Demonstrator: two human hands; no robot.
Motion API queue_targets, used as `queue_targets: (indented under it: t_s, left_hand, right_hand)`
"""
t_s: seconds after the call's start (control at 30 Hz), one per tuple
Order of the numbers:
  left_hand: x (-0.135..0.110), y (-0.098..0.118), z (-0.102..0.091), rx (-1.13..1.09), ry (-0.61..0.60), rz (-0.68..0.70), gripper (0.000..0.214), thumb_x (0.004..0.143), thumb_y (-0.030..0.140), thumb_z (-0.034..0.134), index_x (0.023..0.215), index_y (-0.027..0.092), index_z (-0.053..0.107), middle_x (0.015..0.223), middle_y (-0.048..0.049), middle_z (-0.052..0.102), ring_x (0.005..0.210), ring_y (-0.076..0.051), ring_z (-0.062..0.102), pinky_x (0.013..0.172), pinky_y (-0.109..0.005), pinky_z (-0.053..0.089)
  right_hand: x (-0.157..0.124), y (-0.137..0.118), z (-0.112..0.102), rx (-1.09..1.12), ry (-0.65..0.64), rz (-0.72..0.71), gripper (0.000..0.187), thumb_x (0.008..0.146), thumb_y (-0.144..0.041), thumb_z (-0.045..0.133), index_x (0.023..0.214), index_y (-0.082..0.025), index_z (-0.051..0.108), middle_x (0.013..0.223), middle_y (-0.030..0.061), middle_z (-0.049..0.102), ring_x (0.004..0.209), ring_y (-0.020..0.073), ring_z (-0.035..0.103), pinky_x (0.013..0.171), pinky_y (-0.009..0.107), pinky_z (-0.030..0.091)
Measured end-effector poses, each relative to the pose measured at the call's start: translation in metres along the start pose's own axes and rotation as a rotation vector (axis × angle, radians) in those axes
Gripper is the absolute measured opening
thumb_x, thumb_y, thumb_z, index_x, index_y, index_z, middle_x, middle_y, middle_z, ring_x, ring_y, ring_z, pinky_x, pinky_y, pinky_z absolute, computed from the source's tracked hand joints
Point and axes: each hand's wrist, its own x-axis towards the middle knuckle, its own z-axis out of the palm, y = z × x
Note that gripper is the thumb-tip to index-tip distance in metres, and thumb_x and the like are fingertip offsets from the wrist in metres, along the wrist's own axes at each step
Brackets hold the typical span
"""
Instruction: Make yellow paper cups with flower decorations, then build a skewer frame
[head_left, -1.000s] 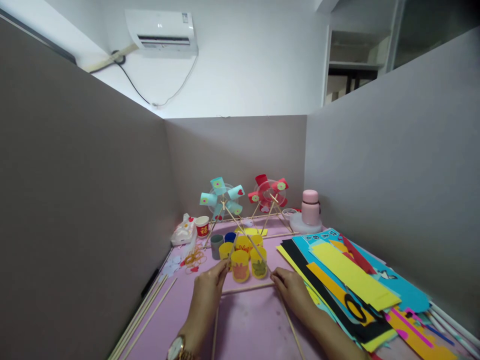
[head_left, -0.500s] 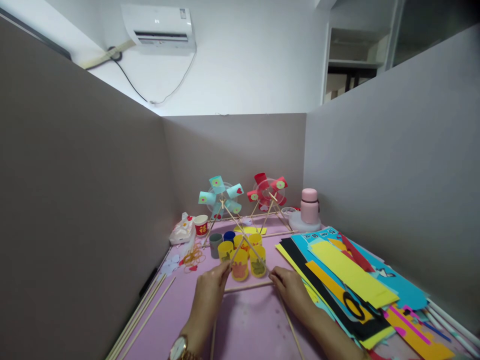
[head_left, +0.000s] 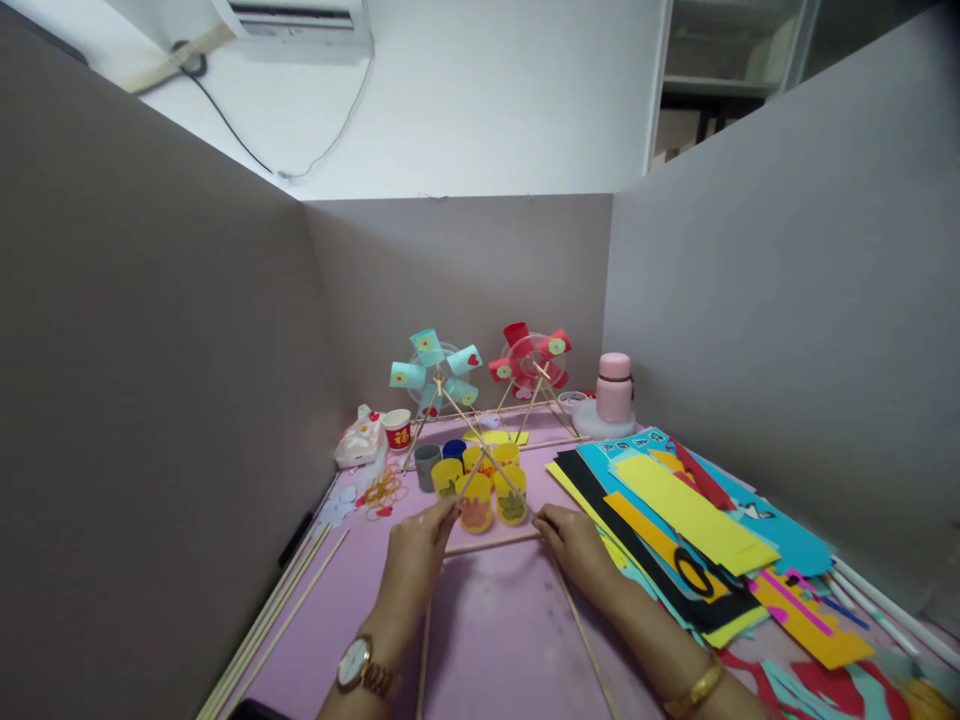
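My left hand (head_left: 414, 565) pinches the left corner of a frame of thin wooden sticks (head_left: 491, 543) on the pink table (head_left: 495, 640). My right hand (head_left: 574, 545) pinches the right corner of the same frame. Two sticks rise from these corners and cross above a cluster of small yellow paper cups (head_left: 486, 490). More sticks run from the corners back toward me. A watch is on my left wrist and a gold bracelet on my right.
Behind stand a blue paper-cup wheel (head_left: 433, 366) and a red one (head_left: 531, 358), a pink bottle (head_left: 614, 388) and a red cup (head_left: 397, 430). Coloured paper sheets (head_left: 690, 530) lie stacked at right. Loose sticks (head_left: 281, 615) lie along the left. Grey partitions enclose the table.
The camera has tilted down, so both wrists show more. Both hands stay at the frame's corners with hardly any movement.
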Motion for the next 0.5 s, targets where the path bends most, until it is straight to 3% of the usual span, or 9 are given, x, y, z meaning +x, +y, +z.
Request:
queue_targets:
  t_s: [0.5]
  left_hand:
    - [0.0022,0.0028,-0.0016,0.051,0.032,0.022,0.026,0.087,0.029,0.046,0.102,0.026,0.068,0.090,-0.0024,0.075,0.074,-0.017,0.070,0.060,-0.019,0.044]
  right_hand:
    - [0.0029,0.0034,-0.0014,-0.027,0.007,0.024,0.021,0.085,-0.021,0.048,0.070,-0.020,0.063,0.070,0.0037,0.069,0.065,0.0166,0.060,0.059,0.023,0.036]
